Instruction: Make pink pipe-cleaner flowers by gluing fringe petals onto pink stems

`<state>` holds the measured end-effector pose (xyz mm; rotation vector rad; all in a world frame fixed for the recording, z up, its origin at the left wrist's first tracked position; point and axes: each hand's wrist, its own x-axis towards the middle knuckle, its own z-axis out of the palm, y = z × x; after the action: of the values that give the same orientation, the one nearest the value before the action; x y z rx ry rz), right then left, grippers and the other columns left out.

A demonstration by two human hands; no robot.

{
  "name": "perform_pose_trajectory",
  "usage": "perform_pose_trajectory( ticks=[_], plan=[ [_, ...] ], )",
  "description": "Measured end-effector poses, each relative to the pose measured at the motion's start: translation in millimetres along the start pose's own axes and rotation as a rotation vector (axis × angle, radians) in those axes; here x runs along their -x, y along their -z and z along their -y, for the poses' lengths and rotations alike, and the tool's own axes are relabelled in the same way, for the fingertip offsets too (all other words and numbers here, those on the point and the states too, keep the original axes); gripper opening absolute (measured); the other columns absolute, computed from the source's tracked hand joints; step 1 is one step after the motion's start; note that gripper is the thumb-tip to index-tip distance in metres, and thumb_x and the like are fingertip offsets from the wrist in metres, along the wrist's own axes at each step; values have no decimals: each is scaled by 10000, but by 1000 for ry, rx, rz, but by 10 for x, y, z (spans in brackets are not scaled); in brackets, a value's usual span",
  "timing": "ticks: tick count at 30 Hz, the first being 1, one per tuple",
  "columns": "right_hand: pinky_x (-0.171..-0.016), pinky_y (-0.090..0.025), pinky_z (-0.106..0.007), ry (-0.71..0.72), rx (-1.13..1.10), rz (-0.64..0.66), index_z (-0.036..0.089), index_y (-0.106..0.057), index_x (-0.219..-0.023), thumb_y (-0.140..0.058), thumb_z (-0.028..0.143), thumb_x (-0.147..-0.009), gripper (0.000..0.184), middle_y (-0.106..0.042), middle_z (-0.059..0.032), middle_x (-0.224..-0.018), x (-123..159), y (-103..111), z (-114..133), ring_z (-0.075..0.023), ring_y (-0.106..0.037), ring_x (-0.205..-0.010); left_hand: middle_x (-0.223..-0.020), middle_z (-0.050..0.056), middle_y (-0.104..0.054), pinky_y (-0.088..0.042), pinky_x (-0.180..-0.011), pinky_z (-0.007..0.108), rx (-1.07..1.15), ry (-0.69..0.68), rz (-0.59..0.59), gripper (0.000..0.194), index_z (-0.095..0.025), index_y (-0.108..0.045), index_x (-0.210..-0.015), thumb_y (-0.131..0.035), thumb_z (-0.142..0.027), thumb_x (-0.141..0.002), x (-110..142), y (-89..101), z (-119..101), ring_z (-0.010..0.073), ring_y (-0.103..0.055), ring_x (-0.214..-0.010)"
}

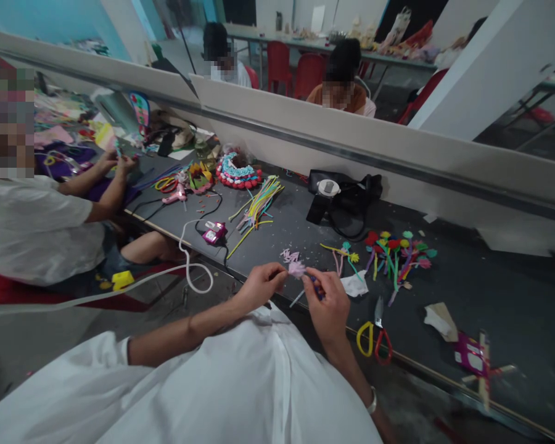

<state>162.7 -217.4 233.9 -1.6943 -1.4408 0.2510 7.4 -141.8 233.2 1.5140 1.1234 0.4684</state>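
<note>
Both hands meet over the table's near edge around a fluffy light-pink pipe-cleaner piece (296, 269). My left hand (261, 285) pinches it from the left, thumb and forefinger together. My right hand (327, 302) is closed at its right side, with a dark blue-purple handled tool (319, 287) in its fingers; its kind is mostly hidden. Short pink cut pieces (290, 254) lie just beyond the hands. To the right are a white scrap (354, 284) and scissors (378, 333) with one yellow and one red handle, reaching over the edge.
Pipe-cleaner flowers (398, 253) lie at the right, loose pipe cleaners (261, 203) at the left. A pink glue gun (176, 193), a purple packet (214, 232), a black bag (367, 191) and a white cable (194, 290) are around. Another person (41, 222) works at the left.
</note>
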Motion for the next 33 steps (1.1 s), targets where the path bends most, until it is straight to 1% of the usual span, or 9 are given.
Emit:
perform_pose_trajectory(
  ticks=[3, 6, 11, 13, 15, 19, 23, 28, 33],
  plan=[
    [-667, -457, -253, -49, -84, -61, 197, -697, -949, -547, 334, -925, 204, -624, -23, -808, -21, 91, -1, -127, -557, -689, -549, -36, -553, -279, -469, 201, 64, 28, 0, 299, -170, -561, -717, -509, -433, -850, -2, 7, 7, 76, -385, -466],
    [-624, -453, -255, -247, -260, -101, 193, -703, -922, -577, 401, -892, 246, -631, -24, -781, -28, 115, -31, -132, -554, -673, -545, -40, -558, -261, -445, 196, 153, 71, 5, 272, -174, -550, -762, -525, -436, -832, -3, -7, -3, 69, -369, -436],
    [-460, -397, -214, -678, -976, -48, 178, -671, -1017, -589, 486, -856, 356, -545, 22, -691, -38, 71, -93, -99, -500, -560, -519, -50, -534, -227, -421, 184, 332, 149, 36, 316, -180, -511, -767, -564, -490, -797, 6, -42, -44, 56, -347, -417],
    [-550, -491, -249, -766, -1175, -28, 172, -677, -1028, -579, 492, -856, 377, -594, -7, -770, -41, 69, -108, -120, -571, -652, -516, -50, -528, -214, -415, 180, 375, 166, 53, 328, -179, -502, -766, -576, -497, -791, 11, -51, -48, 51, -341, -413],
    [-715, -554, -328, -817, -1272, -11, 165, -685, -1042, -537, 497, -875, 400, -654, -51, -873, -38, 79, -118, -158, -631, -783, -517, -47, -529, -197, -407, 177, 412, 177, 69, 335, -177, -498, -770, -587, -499, -791, 16, -58, -38, 46, -327, -404],
    [-958, -498, -472, -822, -1342, 46, 162, -687, -1079, -435, 508, -912, 459, -699, -109, -1052, -11, 103, -131, -220, -657, -984, -529, -44, -531, -184, -399, 175, 482, 197, 94, 356, -175, -497, -783, -606, -513, -788, 24, -69, -6, 43, -317, -393],
    [-1016, -453, -515, -789, -1348, 67, 167, -688, -1091, -455, 446, -893, 414, -700, -116, -1109, 23, 112, -152, -240, -650, -1055, -537, -50, -512, -173, -401, 178, 517, 213, 125, 373, -172, -511, -794, -626, -527, -780, 39, -82, -7, 41, -311, -396],
    [-877, -544, -438, -815, -1242, 15, 170, -709, -1001, -607, 396, -821, 307, -722, -91, -973, 111, 58, -325, -212, -678, -907, -550, -61, -487, -142, -393, 183, 583, 255, 85, 350, -168, -536, -804, -650, -497, -777, 75, -75, -14, 29, -300, -391],
    [-658, -565, -313, -830, -933, 77, 170, -688, -962, -725, 452, -715, 377, -699, -40, -820, 273, -113, -683, -143, -643, -690, -537, -64, -465, -110, -381, 184, 673, 251, -24, 309, -160, -537, -760, -691, -428, -751, 107, -32, 87, 18, -274, -382]
  ],
)
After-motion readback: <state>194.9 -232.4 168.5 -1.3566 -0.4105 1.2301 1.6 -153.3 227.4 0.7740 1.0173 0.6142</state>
